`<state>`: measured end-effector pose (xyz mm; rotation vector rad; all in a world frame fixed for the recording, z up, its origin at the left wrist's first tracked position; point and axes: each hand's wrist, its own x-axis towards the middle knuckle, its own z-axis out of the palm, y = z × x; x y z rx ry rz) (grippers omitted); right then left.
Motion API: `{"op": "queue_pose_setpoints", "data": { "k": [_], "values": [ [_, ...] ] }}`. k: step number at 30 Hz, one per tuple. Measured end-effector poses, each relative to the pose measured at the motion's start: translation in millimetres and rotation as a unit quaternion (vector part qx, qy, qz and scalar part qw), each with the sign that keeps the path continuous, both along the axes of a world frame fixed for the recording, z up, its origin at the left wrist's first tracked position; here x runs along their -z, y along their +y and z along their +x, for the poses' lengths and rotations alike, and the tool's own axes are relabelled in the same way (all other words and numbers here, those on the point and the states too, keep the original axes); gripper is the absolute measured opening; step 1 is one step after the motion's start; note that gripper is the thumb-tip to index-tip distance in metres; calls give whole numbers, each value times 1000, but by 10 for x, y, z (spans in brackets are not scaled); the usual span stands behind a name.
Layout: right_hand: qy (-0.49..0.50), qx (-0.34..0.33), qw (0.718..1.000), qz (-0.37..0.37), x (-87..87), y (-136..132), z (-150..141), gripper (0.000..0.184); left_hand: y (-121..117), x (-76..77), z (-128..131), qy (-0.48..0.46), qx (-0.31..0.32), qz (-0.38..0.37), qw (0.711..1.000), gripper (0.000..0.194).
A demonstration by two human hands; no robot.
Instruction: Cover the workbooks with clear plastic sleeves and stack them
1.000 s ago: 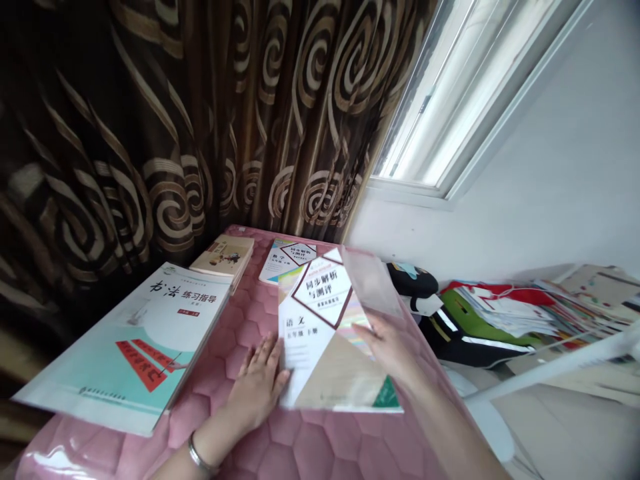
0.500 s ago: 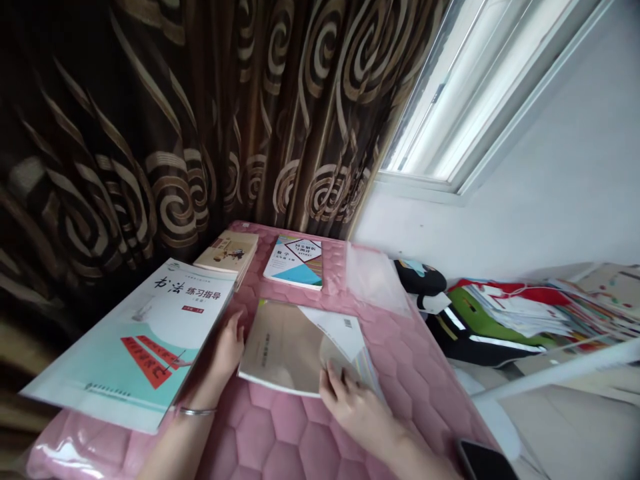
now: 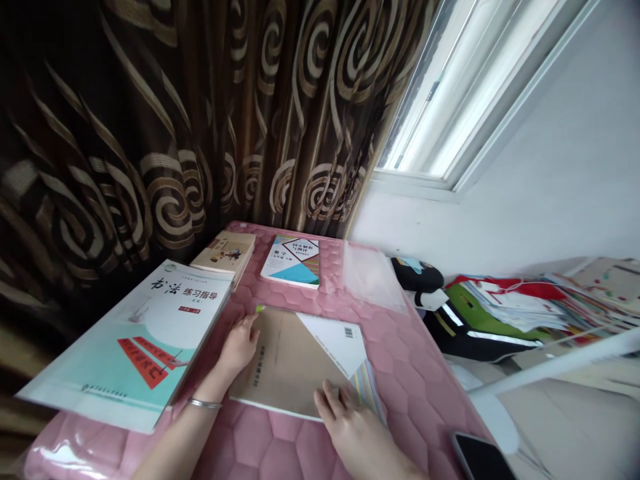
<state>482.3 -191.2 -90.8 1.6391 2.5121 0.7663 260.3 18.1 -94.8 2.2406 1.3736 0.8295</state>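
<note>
A workbook (image 3: 300, 357) lies back cover up on the pink quilted table cover (image 3: 415, 373), its tan and white back showing a barcode. My left hand (image 3: 239, 347), with a bracelet on the wrist, rests flat on the workbook's left edge. My right hand (image 3: 350, 427) presses its fingers on the near right part of the back cover. Neither hand grips anything.
A large teal and white book (image 3: 140, 340) lies at the left. A small tan book (image 3: 225, 252) and a second workbook (image 3: 293, 260) lie at the back. A clear plastic sleeve (image 3: 373, 277) is at the right, a phone (image 3: 483, 457) near the front right edge. Stacked papers (image 3: 525, 307) sit beyond the table.
The workbook was face up a second ago; it has been turned over and now lies back cover up. Both hands have shifted onto its back cover.
</note>
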Motion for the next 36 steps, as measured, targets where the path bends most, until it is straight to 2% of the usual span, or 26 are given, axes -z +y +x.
{"op": "queue_pose_setpoints", "data": {
  "k": [5, 9, 12, 15, 18, 20, 24, 26, 28, 31, 36],
  "values": [
    [98, 11, 993, -66, -181, -22, 57, 36, 102, -167, 54, 1, -7, -35, 999, 35],
    [119, 7, 989, -85, -242, 12, 94, 27, 200, -235, 128, -15, -16, -39, 999, 31],
    [107, -2, 988, -109, -266, 22, 101, 25, 248, -187, 120, -45, -15, -41, 998, 30],
    [101, 9, 983, -156, -363, 23, 101, 29, 289, -95, 51, -111, 0, -53, 992, 30],
    [101, 52, 974, -194, -569, 67, 155, 29, 333, -24, -13, -163, 2, -68, 984, 32],
    [107, 82, 974, -181, -772, 159, 251, 26, 356, -4, -32, -189, -4, -74, 979, 32],
    [116, 135, 981, -78, -1291, 566, 527, 24, 364, -4, -22, -199, -4, -79, 977, 30],
    [102, 123, 987, -30, -1535, 873, 645, 24, 343, -8, -1, -175, -1, -74, 982, 27],
    [93, 154, 984, 8, -1711, 1213, 724, 24, 309, -7, 24, -142, 3, -51, 989, 25],
    [120, 235, 965, -6, -1808, 1708, 789, 26, 254, -3, 62, -99, 16, -6, 995, 27],
    [171, 325, 930, -1, -1661, 2324, 859, 35, 209, -7, 93, -77, 16, 4, 997, 33]
  ]
}}
